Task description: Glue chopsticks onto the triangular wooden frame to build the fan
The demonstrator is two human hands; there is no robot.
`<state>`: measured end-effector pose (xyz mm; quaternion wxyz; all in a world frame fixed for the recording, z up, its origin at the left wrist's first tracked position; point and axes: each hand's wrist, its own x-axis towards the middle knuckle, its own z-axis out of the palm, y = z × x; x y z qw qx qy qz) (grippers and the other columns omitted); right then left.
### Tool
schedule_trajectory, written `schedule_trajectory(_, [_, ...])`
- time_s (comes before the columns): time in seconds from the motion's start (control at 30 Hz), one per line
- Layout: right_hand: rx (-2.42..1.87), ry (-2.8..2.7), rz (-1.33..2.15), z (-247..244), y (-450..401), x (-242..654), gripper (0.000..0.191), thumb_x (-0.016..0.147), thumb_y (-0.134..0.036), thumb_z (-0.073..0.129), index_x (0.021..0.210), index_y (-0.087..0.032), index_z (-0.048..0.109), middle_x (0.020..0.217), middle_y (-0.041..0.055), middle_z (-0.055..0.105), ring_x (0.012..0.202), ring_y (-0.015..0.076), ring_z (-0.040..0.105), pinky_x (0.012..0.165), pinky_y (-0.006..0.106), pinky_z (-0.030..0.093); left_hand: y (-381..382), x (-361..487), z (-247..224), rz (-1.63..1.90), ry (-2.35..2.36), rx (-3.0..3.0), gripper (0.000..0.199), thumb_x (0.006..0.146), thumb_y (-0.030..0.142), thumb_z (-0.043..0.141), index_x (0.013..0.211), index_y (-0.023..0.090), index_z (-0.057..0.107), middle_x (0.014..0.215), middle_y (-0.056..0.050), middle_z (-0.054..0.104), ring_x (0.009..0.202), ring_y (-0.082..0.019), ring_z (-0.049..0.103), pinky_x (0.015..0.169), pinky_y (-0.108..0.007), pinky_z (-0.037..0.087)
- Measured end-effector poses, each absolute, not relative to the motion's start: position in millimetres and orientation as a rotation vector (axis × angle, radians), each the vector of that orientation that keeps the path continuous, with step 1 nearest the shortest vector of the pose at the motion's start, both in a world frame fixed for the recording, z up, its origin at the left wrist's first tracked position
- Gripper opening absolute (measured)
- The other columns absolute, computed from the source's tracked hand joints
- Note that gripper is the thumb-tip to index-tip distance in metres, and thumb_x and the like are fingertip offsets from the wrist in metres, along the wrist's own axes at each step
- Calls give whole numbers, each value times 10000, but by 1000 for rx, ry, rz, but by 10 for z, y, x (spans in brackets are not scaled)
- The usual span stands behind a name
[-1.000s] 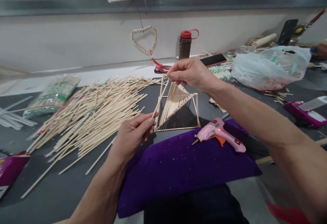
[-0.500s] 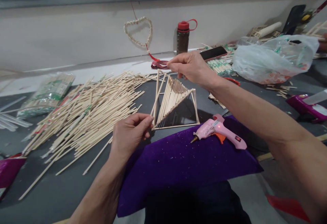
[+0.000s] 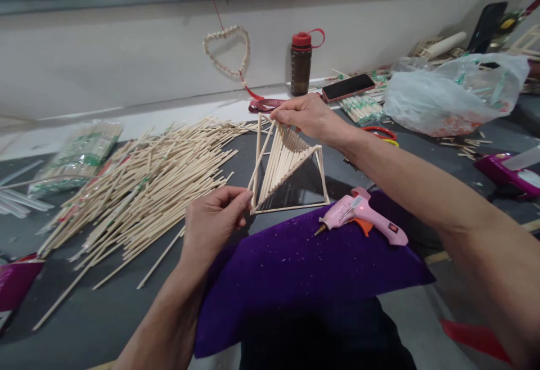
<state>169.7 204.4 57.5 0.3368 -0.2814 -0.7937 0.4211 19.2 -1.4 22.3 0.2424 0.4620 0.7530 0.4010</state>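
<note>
In the head view, a thin, straight, pale wooden stick (image 3: 261,154) stands slanted in the middle of the frame, at the left side of an open, angular construction of pale wooden sticks (image 3: 278,163) which rests on the dark grey table (image 3: 113,325). The left hand (image 3: 215,218) pinches the lower end of this stick between thumb and forefinger, and the right hand (image 3: 306,116) pinches its upper end with the fingertips. Whether the stick already touches the construction at both ends, I cannot tell. I judge the stick to be very light and stiff, not slippery, but easy to snap if it is bent; its two ends seem the good places for holding. The construction is probably light also, and fragile at its joints, so it is better taken by the outer bottom sticks than by the sloping row. Right of centre, a pink glue gun (image 3: 356,215) lies on a purple cloth (image 3: 312,285).
</note>
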Motion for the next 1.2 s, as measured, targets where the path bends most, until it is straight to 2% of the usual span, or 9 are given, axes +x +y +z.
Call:
schedule_trajectory(0.37, [-769,-2069,1226,603,2052,1681,212,867,-207,613,667,-136,622,561,-30,486,533,72,403,547,241,344,0,158,166,1085,2034,1312,239,767,424,648,737,195,711,581,14,649,424,-90,527,445,-207,386])
schedule_trajectory(0.87, [-741,-2108,1166,577,2111,1664,167,837,-180,638,684,-119,665,537,-33,458,522,65,364,511,244,325,22,223,200,1031,2086,1308,210,769,381,624,718,194,705,559,21,655,419,-100,541,466,-222,403])
schedule_trajectory(1.2, [-711,-2106,1175,564,2107,1671,220,840,-193,642,634,-118,637,531,-43,412,527,64,360,575,258,356,14,207,135,1037,2072,1339,215,784,389,606,728,206,704,532,33,639,441,-106,571,459,-206,398])
